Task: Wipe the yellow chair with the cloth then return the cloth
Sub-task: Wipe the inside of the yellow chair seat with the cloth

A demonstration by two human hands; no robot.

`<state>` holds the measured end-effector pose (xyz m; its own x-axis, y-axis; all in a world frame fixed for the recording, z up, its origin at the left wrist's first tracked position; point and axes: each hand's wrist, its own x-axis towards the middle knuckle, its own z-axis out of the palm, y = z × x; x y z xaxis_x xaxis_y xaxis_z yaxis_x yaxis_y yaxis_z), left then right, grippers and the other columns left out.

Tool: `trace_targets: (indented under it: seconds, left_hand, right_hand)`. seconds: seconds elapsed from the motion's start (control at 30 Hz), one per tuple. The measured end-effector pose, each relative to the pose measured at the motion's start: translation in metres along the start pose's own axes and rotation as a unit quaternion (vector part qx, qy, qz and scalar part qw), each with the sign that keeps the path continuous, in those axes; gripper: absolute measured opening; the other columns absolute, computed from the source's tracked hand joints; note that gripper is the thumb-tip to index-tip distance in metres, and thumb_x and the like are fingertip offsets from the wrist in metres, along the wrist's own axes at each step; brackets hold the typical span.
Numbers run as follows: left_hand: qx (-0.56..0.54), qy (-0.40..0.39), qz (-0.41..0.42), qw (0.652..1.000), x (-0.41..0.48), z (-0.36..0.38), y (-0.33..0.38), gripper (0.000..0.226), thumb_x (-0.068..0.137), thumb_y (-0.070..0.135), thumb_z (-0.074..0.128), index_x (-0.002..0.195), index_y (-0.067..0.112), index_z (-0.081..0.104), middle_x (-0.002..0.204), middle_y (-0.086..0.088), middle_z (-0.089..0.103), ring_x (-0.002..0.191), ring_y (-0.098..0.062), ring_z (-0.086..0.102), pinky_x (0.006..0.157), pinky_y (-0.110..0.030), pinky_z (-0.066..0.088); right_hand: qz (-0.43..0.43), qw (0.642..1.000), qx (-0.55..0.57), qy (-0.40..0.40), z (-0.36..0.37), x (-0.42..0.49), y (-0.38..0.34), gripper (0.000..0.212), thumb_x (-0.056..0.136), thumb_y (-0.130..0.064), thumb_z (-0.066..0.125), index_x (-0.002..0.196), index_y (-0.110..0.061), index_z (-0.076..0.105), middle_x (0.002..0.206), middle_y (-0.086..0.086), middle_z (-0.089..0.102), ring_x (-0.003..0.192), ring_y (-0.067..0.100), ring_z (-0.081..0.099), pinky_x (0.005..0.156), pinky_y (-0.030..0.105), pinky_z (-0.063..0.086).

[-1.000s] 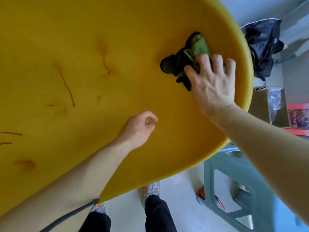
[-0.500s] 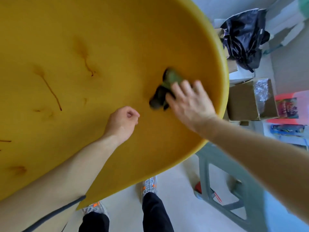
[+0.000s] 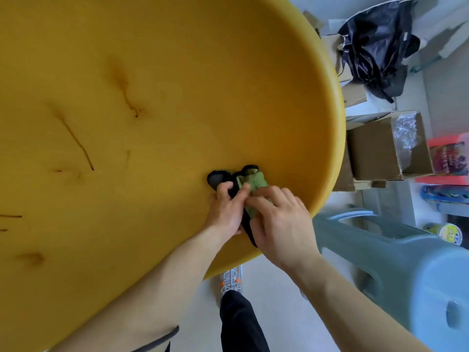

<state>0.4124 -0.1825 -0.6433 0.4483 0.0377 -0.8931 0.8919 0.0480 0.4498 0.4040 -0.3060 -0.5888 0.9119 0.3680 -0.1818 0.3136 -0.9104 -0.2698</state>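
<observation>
Head view, looking down. The yellow chair (image 3: 177, 102) fills the upper left w/ its wide, round, dished surface; its raised rim curves down the right side. Brown streaks and smudges mark the surface at centre-left and along the left edge.

The cloth (image 3: 250, 185), green on one face and black on the other, lies bunched on the chair surface near the lower-right rim, touching the yellow plastic. A black fold sticks out to the left of the bunch; another black strip hangs down btwn the two hands.

Left hand (image 3: 225, 212): grip closed on the cloth, fingers curled over the black part from the left. Right hand (image 3: 281, 224): grip also closed on the cloth, fingertips pressing the green part from the right, thumb tucked under at the black strip. The hands touch each other over the cloth. Both forearms are bare and enter from the bottom edge.

Below the chair rim: pale floor, a grey-and-orange shoe (image 3: 231, 279) and a dark trouser leg (image 3: 241, 323).

Right side: a light-blue plastic stool (image 3: 406, 262) just beside the chair rim; above it cardboard boxes (image 3: 373, 151), one w/ clear film; a black bag (image 3: 375, 47) on top of more boxes; a pink packet (image 3: 449, 156) at the far right edge.
</observation>
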Motion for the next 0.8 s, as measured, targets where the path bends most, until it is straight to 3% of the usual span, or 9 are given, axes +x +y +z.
trace_targets:
  seconds: [0.1,0.2,0.27,0.37,0.43,0.53,0.6,0.7,0.8]
  left_hand:
    - [0.036,0.059,-0.002,0.998,-0.003,0.023,0.004,0.068,0.087,0.067,0.056,0.144,0.039,0.032,0.14,-0.003,0.025,0.091,-0.022,0.052,0.089,-0.039,0.049]
    - [0.048,0.138,-0.032,0.989,-0.008,0.048,0.023,0.074,0.083,0.066,0.063,0.145,0.043,0.03,0.138,-0.007,0.026,0.077,-0.023,0.053,0.079,-0.036,0.046]
    - [0.013,0.158,-0.063,0.985,-0.005,0.055,0.032,0.073,0.084,0.061,0.065,0.144,0.041,0.029,0.139,-0.011,0.028,0.074,-0.027,0.053,0.076,-0.039,0.047]
    - [-0.14,0.144,-0.074,0.977,0.007,0.055,0.056,0.059,0.086,0.051,0.066,0.138,0.041,0.04,0.137,-0.011,0.044,0.086,-0.029,0.058,0.084,-0.044,0.055]
    - [-0.212,0.156,-0.028,0.964,0.015,0.049,0.101,0.051,0.089,0.046,0.063,0.135,0.041,0.043,0.133,-0.01,0.05,0.099,-0.033,0.059,0.089,-0.05,0.056]
    - [-0.259,0.221,0.078,0.937,0.023,0.034,0.188,0.053,0.097,0.042,0.054,0.145,0.038,0.034,0.142,-0.01,0.038,0.097,-0.029,0.052,0.084,-0.04,0.046]
    - [-0.24,0.263,0.145,0.923,0.022,0.035,0.21,0.053,0.099,0.045,0.051,0.148,0.035,0.031,0.146,-0.011,0.031,0.097,-0.028,0.048,0.082,-0.036,0.039]
    - [-0.081,0.277,0.242,0.926,0.021,0.054,0.163,0.05,0.099,0.043,0.053,0.145,0.029,0.037,0.144,-0.012,0.032,0.098,-0.027,0.051,0.079,-0.025,0.035]
    - [0.046,0.252,0.201,0.946,0.027,0.063,0.099,0.047,0.1,0.044,0.051,0.142,0.028,0.037,0.144,-0.013,0.032,0.096,-0.036,0.058,0.077,-0.031,0.039]
  right_hand:
    - [0.073,0.98,-0.013,0.184,-0.03,-0.002,0.02,0.052,0.077,-0.013,0.056,0.128,-0.006,0.061,0.123,0.021,0.055,0.105,0.037,0.05,0.09,0.047,0.041]
    - [0.212,0.944,0.132,0.216,-0.037,0.02,0.031,0.068,0.088,-0.015,0.053,0.152,-0.002,0.032,0.143,0.024,0.037,0.122,0.031,0.04,0.104,0.041,0.033]
    - [0.26,0.903,0.261,0.221,-0.039,0.04,0.035,0.056,0.1,-0.028,0.045,0.152,-0.014,0.033,0.143,0.011,0.045,0.115,0.015,0.047,0.096,0.034,0.04]
    - [0.323,0.875,0.257,0.254,-0.035,0.055,0.037,0.046,0.099,-0.047,0.029,0.132,-0.021,0.049,0.11,0.002,0.066,0.093,0.023,0.061,0.079,0.038,0.046]
    - [0.343,0.872,0.224,0.267,-0.031,0.056,0.034,0.047,0.1,-0.046,0.029,0.13,-0.017,0.05,0.112,0.005,0.066,0.096,0.031,0.061,0.075,0.035,0.038]
    - [0.36,0.871,0.199,0.267,-0.028,0.058,0.035,0.052,0.099,-0.049,0.026,0.129,-0.013,0.05,0.114,0.007,0.065,0.096,0.035,0.061,0.075,0.035,0.034]
    - [0.36,0.871,0.193,0.272,-0.028,0.06,0.036,0.056,0.098,-0.05,0.024,0.128,-0.012,0.05,0.114,0.008,0.064,0.094,0.036,0.06,0.074,0.034,0.032]
    - [0.362,0.869,0.187,0.279,-0.027,0.059,0.034,0.054,0.098,-0.048,0.025,0.129,-0.011,0.05,0.116,0.009,0.063,0.095,0.038,0.06,0.072,0.035,0.03]
    - [0.366,0.868,0.19,0.277,-0.027,0.058,0.034,0.049,0.1,-0.044,0.028,0.129,-0.011,0.049,0.119,0.009,0.062,0.098,0.039,0.06,0.073,0.035,0.031]
